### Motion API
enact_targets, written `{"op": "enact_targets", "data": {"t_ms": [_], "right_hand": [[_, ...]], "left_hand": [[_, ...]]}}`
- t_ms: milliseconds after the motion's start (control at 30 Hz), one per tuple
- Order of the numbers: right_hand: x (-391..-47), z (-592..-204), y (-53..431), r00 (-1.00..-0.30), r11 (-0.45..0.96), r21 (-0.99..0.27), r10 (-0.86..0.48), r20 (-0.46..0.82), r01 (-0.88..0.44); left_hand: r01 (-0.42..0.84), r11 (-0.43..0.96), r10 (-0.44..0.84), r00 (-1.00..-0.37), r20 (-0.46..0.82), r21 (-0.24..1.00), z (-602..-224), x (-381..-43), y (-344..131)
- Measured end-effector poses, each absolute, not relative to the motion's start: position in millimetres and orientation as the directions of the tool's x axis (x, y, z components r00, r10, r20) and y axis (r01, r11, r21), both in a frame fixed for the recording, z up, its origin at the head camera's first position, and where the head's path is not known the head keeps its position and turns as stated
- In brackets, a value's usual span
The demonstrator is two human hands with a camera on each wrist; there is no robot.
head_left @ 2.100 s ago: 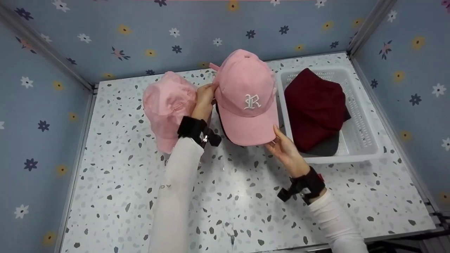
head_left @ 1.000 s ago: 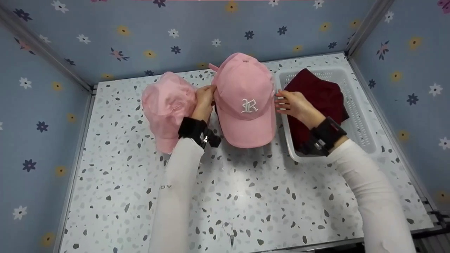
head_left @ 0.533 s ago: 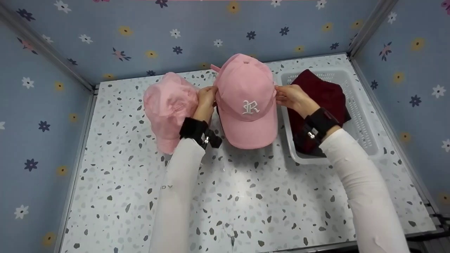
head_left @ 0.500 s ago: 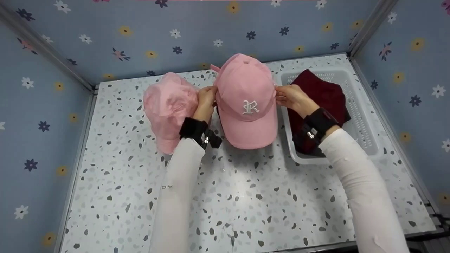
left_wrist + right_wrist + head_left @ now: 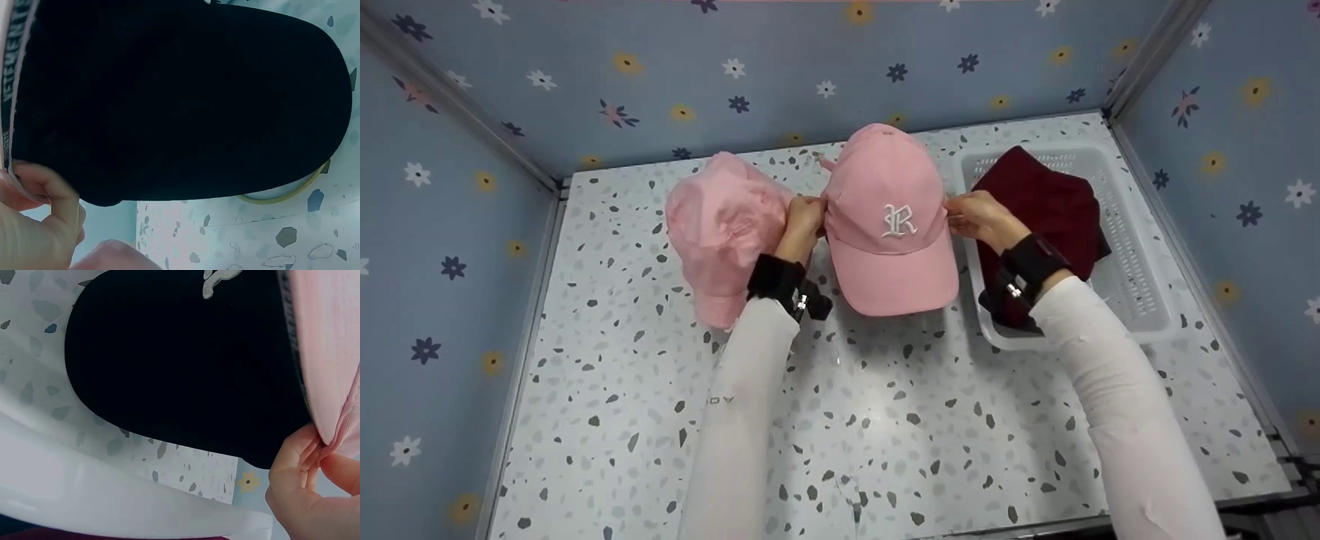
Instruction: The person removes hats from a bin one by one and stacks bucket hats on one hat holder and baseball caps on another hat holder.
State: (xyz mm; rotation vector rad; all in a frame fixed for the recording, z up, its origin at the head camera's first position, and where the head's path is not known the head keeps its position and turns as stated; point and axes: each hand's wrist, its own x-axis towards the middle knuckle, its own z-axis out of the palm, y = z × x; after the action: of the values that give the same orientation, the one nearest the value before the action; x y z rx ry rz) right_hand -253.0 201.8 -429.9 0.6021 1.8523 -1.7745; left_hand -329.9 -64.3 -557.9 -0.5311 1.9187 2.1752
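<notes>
A pink baseball cap (image 5: 889, 187) with a white embroidered R is held upright between both hands, brim towards me. My left hand (image 5: 805, 215) pinches its lower edge on the left. On the other side, my right hand (image 5: 979, 216) pinches the pink edge between thumb and fingers, also seen in the right wrist view. Beneath the pink cap, a black cap (image 5: 174, 360) shows its wide brim and a bit of white embroidery. The left wrist view has the same black cap (image 5: 185, 107), with a lettered band along its edge. Most of its crown is hidden.
A second pink cap (image 5: 720, 225), crumpled on top, lies left of my left hand. At the right stands a white plastic basket (image 5: 1155, 300) with a dark red cap (image 5: 1046, 210) inside, partly under my right wrist. Flower-patterned walls (image 5: 780, 75) enclose the speckled table (image 5: 847, 435).
My right hand has moved from the pink cap's brim up to its right side and now pinches the edge there. The held cap has shifted slightly towards me. My left hand keeps its grip.
</notes>
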Motion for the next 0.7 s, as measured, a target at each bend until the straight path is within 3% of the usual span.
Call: {"op": "enact_targets", "data": {"t_ms": [167, 333, 467, 700], "right_hand": [[-255, -430, 202, -0.771, 0.066, -0.771, -0.035, -0.636, 0.633], [-267, -423, 207, -0.712, 0.034, -0.723, -0.147, -0.686, 0.690], [-279, -416, 212, -0.633, 0.003, -0.655, -0.253, -0.731, 0.756], [-295, -411, 214, -0.627, -0.031, -0.648, -0.292, -0.723, 0.761]], "left_hand": [[-0.384, -0.172, -0.096, -0.910, -0.403, 0.907, -577, -343, -66], [-0.440, -0.283, -0.085, -0.874, -0.479, 0.852, -499, -296, -57], [-0.485, -0.260, -0.058, -0.856, -0.514, 0.835, -436, -259, -52], [-0.477, -0.294, -0.003, -0.866, -0.500, 0.828, -418, -248, -55]]}}
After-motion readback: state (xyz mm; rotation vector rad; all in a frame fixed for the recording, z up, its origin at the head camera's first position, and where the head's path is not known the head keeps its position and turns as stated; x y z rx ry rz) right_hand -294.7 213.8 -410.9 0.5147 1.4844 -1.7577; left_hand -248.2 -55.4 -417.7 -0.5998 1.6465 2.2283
